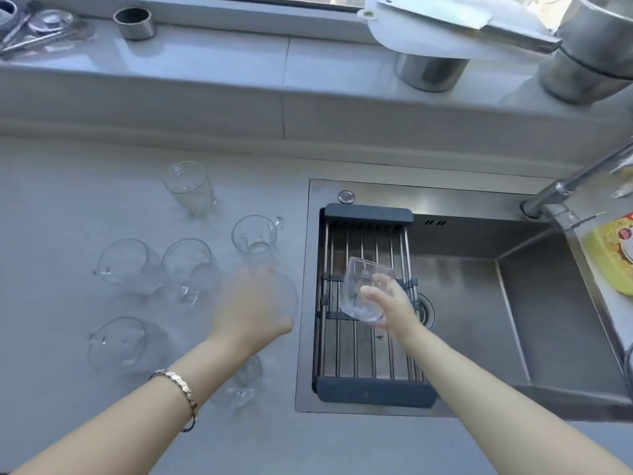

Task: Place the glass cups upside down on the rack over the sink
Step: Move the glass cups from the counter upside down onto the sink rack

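— Nearest to the camera, what do you see?

— Two bare forearms reaching away. A bracelet (178, 389) sits on the left wrist. The left hand (255, 305) curls down over a glass cup (286, 296) standing on the counter (68, 423) close to the sink's left edge; whether it truly clasps the cup I cannot tell, since the hand hides the fingers.

— And the other hand?

— The right hand (387, 305) grasps a tilted glass cup (364, 291), rim toward twelve o'clock, held above the middle of the rack (370, 390). I cannot tell whether it touches the bars.

— Is there room on that rack?

— Its bars lie bare from the dark end piece at six o'clock to the one at twelve. It spans the left part of the sink (479, 303); the basin at three o'clock is open down to the drain.

— The other cups?

— Six more stand upright on the counter at nine to eleven o'clock of the left hand, and one under the left forearm. A faucet (565, 186) leans in at two o'clock.
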The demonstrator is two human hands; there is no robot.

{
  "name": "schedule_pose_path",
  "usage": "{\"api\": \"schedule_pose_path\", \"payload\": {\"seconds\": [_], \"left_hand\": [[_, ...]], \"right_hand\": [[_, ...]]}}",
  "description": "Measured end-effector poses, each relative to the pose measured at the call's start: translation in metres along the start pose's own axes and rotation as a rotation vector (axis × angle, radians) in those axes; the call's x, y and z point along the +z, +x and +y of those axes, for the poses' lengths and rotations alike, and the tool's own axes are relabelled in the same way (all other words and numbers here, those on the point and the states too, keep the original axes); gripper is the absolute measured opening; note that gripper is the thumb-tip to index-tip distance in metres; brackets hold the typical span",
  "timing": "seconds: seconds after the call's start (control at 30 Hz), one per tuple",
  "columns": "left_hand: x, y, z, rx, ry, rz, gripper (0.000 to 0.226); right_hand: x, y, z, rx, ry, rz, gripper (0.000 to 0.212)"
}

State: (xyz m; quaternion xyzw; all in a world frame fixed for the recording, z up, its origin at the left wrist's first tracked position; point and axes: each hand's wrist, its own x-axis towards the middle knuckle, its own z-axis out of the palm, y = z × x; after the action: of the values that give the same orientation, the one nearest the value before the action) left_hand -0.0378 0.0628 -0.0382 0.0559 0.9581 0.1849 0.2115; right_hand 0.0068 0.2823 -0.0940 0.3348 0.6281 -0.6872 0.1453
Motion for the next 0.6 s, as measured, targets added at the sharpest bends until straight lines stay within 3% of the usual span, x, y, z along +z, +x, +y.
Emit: {"api": "schedule_pose_path", "payload": {"seconds": [0.1,0.17,0.33,0.43,0.6], "left_hand": [[0.001,0.001,0.026,0.041,-0.105,0.042,0.078],[0.003,0.008,0.042,0.054,-0.155,0.043,0.079],[0.007,0.028,0.07,0.035,-0.15,0.041,0.082],[0.007,0.037,0.079,0.032,-0.146,0.044,0.082],[0.005,0.047,0.084,0.006,-0.144,0.075,0.078]], "right_hand": [[-0.05,-0.011,-0.008,0.118,0.2,-0.043,0.047],[-0.076,-0.013,-0.023,0.094,0.104,-0.012,0.045],[-0.102,0.015,-0.073,-0.21,-0.683,0.228,0.057],[-0.087,0.046,-0.088,-0.368,-1.081,0.126,0.063],[-0.049,0.099,-0.065,-0.333,-1.463,0.033,0.068]]}}
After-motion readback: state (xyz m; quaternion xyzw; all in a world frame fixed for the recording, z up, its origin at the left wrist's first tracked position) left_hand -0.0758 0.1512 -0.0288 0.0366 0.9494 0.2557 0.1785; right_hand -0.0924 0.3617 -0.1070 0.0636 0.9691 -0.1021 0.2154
